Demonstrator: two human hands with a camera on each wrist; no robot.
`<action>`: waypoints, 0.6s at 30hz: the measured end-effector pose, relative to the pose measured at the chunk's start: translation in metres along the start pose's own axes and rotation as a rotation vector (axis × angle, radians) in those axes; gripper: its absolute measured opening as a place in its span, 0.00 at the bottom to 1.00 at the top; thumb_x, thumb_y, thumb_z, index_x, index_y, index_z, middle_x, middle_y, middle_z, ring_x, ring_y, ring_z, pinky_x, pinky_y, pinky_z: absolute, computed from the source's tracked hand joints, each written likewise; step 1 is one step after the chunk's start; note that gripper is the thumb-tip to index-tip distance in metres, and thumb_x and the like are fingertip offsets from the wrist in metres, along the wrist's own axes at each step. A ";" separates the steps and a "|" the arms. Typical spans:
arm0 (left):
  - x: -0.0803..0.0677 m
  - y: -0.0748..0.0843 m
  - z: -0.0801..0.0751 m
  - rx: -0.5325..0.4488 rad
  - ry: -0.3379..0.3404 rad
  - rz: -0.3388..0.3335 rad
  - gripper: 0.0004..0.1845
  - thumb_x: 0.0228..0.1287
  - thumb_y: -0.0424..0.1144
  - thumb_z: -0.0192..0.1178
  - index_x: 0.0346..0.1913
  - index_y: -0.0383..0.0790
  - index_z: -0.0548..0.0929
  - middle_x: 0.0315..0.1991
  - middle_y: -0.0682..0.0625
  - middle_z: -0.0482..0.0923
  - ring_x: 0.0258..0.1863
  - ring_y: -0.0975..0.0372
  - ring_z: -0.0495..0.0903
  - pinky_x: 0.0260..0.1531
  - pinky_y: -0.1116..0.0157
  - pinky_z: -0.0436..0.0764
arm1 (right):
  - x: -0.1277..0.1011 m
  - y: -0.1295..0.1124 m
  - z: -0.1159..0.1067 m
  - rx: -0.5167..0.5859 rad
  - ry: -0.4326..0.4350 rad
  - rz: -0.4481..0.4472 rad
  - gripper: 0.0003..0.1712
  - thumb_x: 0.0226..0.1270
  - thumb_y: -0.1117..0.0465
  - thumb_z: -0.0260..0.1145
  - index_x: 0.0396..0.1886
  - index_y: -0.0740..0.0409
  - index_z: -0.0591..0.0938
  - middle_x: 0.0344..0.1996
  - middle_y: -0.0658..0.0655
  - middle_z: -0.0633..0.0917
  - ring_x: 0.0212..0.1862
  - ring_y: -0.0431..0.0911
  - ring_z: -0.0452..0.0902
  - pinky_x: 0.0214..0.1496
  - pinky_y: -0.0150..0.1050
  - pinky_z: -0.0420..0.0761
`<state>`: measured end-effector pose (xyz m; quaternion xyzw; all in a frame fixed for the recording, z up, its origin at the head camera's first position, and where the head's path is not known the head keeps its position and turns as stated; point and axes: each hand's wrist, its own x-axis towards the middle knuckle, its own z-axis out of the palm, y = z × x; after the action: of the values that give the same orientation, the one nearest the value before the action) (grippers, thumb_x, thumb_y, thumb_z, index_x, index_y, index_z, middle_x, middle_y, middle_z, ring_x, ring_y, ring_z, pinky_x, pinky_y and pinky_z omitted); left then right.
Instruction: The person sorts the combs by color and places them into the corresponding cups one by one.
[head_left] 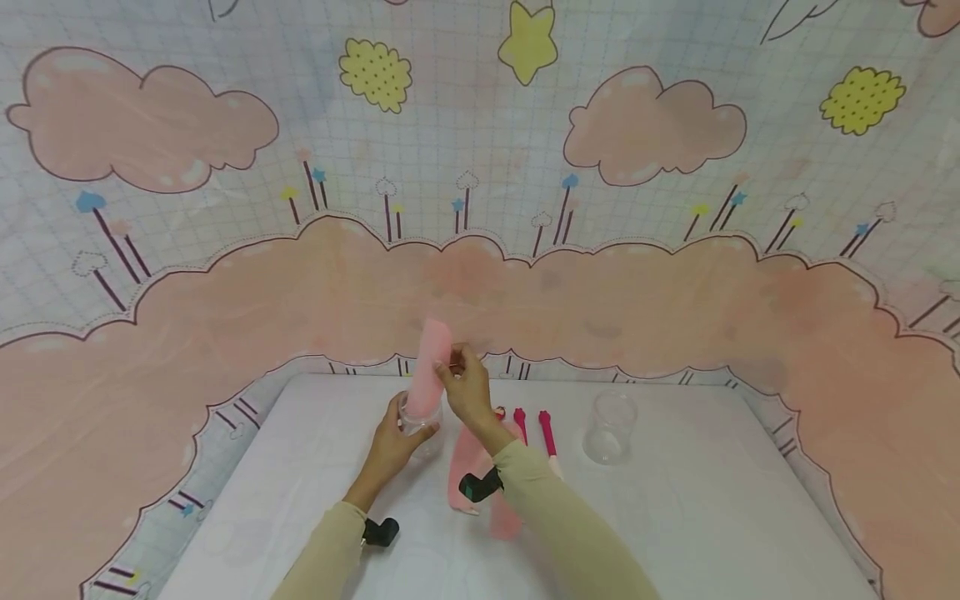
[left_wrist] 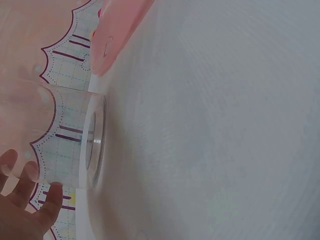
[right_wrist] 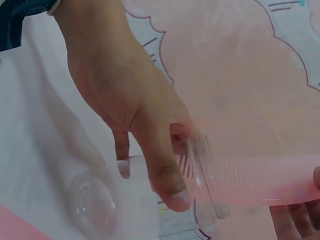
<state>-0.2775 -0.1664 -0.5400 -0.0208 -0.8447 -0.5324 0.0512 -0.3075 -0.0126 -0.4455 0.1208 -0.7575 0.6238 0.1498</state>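
My left hand [head_left: 392, 442] grips a clear plastic jar [head_left: 426, 446] around its upper part, with the thumb near the rim. My right hand [head_left: 470, 390] pinches a pink comb [head_left: 427, 379], which stands tilted with its lower end in the jar's mouth. Comb teeth show in the right wrist view, where the left hand [right_wrist: 145, 115] holds the jar and the fingers of the right hand [right_wrist: 297, 215] meet the comb at the edge. The left wrist view shows the base of the jar [left_wrist: 97, 145] by the white tabletop, and left fingertips along its side.
Beside the right forearm lie pink flat pieces [head_left: 465, 467] on the white table [head_left: 712, 517], partly hidden by that arm. Two sticks with magenta handles [head_left: 546, 429] lie just beyond. Another clear jar [head_left: 611, 433] stands to the right. A cloud-patterned cloth [head_left: 637, 308] hangs behind.
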 end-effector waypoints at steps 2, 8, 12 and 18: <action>0.000 0.001 0.000 -0.004 -0.002 0.000 0.52 0.55 0.56 0.71 0.75 0.42 0.53 0.75 0.40 0.59 0.73 0.46 0.62 0.69 0.42 0.64 | -0.001 0.001 0.002 0.000 0.003 -0.004 0.11 0.66 0.67 0.66 0.46 0.62 0.77 0.41 0.63 0.84 0.43 0.50 0.82 0.48 0.35 0.82; 0.001 0.000 0.001 -0.001 0.003 0.010 0.51 0.55 0.55 0.71 0.74 0.40 0.54 0.74 0.38 0.60 0.72 0.45 0.63 0.68 0.42 0.66 | -0.003 0.008 0.007 -0.020 -0.005 0.007 0.11 0.66 0.65 0.66 0.46 0.61 0.78 0.40 0.61 0.84 0.41 0.48 0.82 0.46 0.33 0.83; 0.002 -0.002 0.002 0.003 0.003 0.021 0.50 0.56 0.54 0.70 0.74 0.38 0.55 0.73 0.37 0.60 0.71 0.44 0.64 0.67 0.41 0.66 | -0.005 0.011 0.009 -0.044 -0.011 0.024 0.11 0.67 0.64 0.66 0.46 0.60 0.78 0.40 0.60 0.85 0.40 0.47 0.82 0.46 0.34 0.83; 0.002 -0.003 0.001 -0.008 0.010 0.001 0.50 0.55 0.54 0.71 0.74 0.41 0.55 0.74 0.39 0.60 0.71 0.45 0.64 0.69 0.42 0.65 | -0.007 0.014 0.010 -0.065 -0.025 0.040 0.09 0.68 0.60 0.66 0.43 0.58 0.78 0.39 0.59 0.86 0.39 0.46 0.82 0.43 0.34 0.82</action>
<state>-0.2801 -0.1668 -0.5426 -0.0188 -0.8424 -0.5357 0.0559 -0.3069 -0.0197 -0.4628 0.1084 -0.7814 0.6002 0.1319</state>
